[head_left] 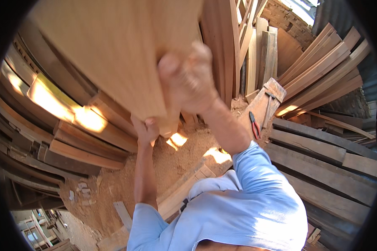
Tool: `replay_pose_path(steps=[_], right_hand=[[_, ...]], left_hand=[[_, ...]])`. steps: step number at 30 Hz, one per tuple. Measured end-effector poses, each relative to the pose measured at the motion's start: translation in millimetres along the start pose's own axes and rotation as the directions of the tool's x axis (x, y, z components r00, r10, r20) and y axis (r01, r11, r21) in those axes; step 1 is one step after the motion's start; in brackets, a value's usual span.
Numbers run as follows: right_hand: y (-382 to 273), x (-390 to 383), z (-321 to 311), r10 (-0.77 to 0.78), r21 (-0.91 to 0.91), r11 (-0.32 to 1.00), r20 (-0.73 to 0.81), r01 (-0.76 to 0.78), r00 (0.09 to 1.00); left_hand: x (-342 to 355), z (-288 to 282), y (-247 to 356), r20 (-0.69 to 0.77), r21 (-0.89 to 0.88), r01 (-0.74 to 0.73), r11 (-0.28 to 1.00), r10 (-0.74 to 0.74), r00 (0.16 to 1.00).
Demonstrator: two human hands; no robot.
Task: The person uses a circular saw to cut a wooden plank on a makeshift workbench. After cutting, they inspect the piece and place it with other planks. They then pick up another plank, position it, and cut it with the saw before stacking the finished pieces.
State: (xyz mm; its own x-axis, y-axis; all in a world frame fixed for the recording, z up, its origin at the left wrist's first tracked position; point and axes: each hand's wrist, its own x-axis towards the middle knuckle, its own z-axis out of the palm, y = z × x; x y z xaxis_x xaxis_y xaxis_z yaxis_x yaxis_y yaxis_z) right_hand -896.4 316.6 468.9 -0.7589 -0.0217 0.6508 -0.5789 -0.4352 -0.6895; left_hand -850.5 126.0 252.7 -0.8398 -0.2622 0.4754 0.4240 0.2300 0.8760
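Observation:
A wide, pale wooden board (113, 54) rises in front of me and runs out past the top of the picture. My left hand (145, 130) is closed on its lower end, with the thumb on the near face. Higher up, my right hand (188, 81) grips the board's right edge. That hand is smeared by motion, but its thumb shows on the near face and its fingers wrap around the edge. A second layer of wood shows beside the lower end; whether it is a separate board I cannot tell.
Long planks (92, 144) are stacked on the left, and more planks (318, 62) lean at the back right. Dark boards (318, 167) lie on the right. Red-handled pliers (254, 126) and a hammer (267, 109) rest by a short plank (276, 88). Sawdust (117, 188) covers the ground.

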Motion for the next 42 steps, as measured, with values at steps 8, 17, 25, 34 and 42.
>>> replay_pose_path(steps=[8,17,25,34,42], right_hand=[[-88,43,-39,-0.117,-0.091,0.988,0.043,0.121,0.992],[-122,52,-84,-0.120,-0.057,0.991,0.074,0.124,0.990],[-115,56,-166,-0.166,-0.273,0.946,0.052,0.174,0.985],[-35,3,-297,-0.120,-0.744,0.667,-0.064,0.033,0.991],[-18,-17,-270,-0.082,-0.917,0.396,-0.083,-0.044,0.993]], left_hand=[[22,85,129,0.157,-0.165,0.032,0.986,-0.006,0.988],[17,181,123,0.124,-0.294,-0.105,0.950,0.146,0.981],[20,265,104,0.247,-0.358,-0.022,0.933,0.117,0.962],[54,289,80,0.331,-0.136,-0.185,0.973,0.220,0.918],[123,278,111,0.511,-0.144,0.073,0.987,0.011,0.859]])
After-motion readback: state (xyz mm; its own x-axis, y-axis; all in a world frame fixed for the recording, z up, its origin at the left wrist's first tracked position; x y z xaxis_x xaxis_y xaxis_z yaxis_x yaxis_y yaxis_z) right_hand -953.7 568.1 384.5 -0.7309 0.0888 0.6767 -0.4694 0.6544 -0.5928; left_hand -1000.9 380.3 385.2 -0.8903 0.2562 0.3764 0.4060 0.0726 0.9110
